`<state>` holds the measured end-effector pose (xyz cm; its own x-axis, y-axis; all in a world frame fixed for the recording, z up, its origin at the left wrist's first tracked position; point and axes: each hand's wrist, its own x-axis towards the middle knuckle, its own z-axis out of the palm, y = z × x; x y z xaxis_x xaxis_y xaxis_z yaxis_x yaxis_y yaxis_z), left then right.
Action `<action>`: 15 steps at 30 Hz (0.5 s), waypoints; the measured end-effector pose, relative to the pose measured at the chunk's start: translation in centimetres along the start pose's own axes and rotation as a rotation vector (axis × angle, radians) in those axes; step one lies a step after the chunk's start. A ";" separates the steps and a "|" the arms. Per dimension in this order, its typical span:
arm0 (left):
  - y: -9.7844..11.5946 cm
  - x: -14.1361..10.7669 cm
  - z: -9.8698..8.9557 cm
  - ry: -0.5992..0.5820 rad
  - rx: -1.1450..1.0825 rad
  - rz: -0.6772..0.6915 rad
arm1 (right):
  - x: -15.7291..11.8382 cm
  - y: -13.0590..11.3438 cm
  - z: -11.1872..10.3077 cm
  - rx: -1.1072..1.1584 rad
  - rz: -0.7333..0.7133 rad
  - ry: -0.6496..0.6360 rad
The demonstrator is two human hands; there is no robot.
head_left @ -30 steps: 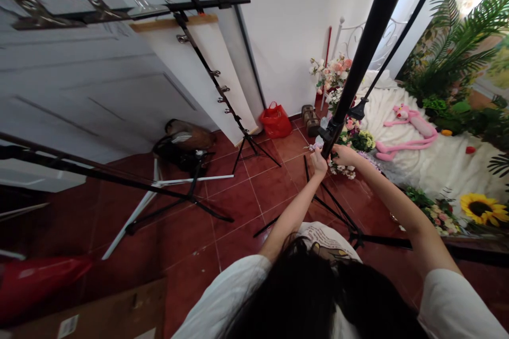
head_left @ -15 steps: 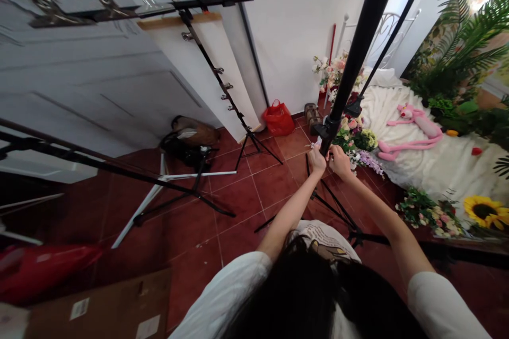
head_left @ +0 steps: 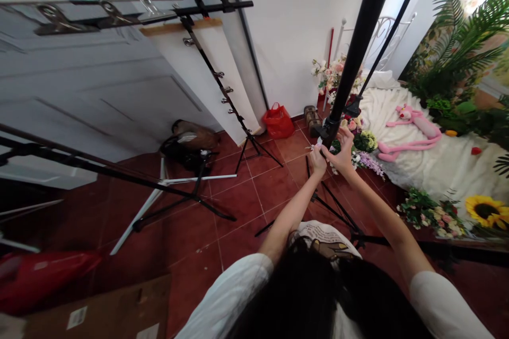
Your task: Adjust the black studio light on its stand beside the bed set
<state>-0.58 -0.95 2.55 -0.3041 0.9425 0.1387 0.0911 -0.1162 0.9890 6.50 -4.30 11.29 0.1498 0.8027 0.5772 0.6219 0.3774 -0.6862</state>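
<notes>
A thick black stand pole leans down from the top right, with a dark clamp collar near its lower part. My left hand is closed around the pole just under that collar; a small pale bit by its fingertips is too small to name. On the pole's right side is my right hand, its fingers raised and apart, the thumb reaching toward the pole by my left hand. Whether that thumb touches the pole I cannot tell. Below, the stand's black legs spread over the floor.
Artificial flowers crowd the right side of the stand. A pink plush toy lies on white cloth. Ahead are a red bag and a small tripod. At left, black and white stand legs and a cardboard box.
My right hand has opened from a closed grip beside the pole, and its fingers have moved up toward the collar. My left hand keeps its place around the pole.
</notes>
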 end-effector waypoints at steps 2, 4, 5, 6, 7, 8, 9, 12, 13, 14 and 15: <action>0.4 -0.1 0.0 -0.045 -0.037 -0.032 | 2.0 -1.3 0.9 0.059 0.032 -0.006; 0.7 -0.2 0.1 -0.105 -0.089 -0.056 | 3.4 -2.1 1.6 0.128 0.077 -0.054; 0.8 -0.2 0.2 -0.124 -0.116 -0.070 | 3.9 -2.4 1.8 0.166 0.099 -0.076; 0.9 -0.1 0.2 -0.139 -0.140 -0.085 | 4.2 -2.6 2.0 0.202 0.121 -0.090; 0.9 0.0 0.2 -0.150 -0.159 -0.099 | 4.3 -2.8 2.2 0.233 0.142 -0.088; 0.9 0.2 0.2 -0.161 -0.169 -0.108 | 4.3 -2.9 2.4 0.253 0.159 -0.071; 1.0 0.5 0.2 -0.171 -0.172 -0.109 | 4.2 -3.1 2.6 0.260 0.172 -0.045; 1.1 1.5 -0.3 -0.206 -0.174 -0.079 | 3.8 -3.5 3.2 0.229 0.203 0.066; 1.1 1.8 -0.5 -0.222 -0.180 -0.065 | 3.7 -3.5 3.3 0.213 0.213 0.099; 1.0 2.1 -0.7 -0.240 -0.190 -0.049 | 3.7 -3.4 3.3 0.200 0.221 0.121; 0.9 2.1 -0.9 -0.255 -0.203 -0.032 | 3.7 -3.2 3.2 0.193 0.224 0.127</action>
<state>-2.03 0.69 3.79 -0.0538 0.9918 0.1161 -0.1137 -0.1216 0.9860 2.61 -1.09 14.22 0.3684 0.8164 0.4448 0.4076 0.2882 -0.8665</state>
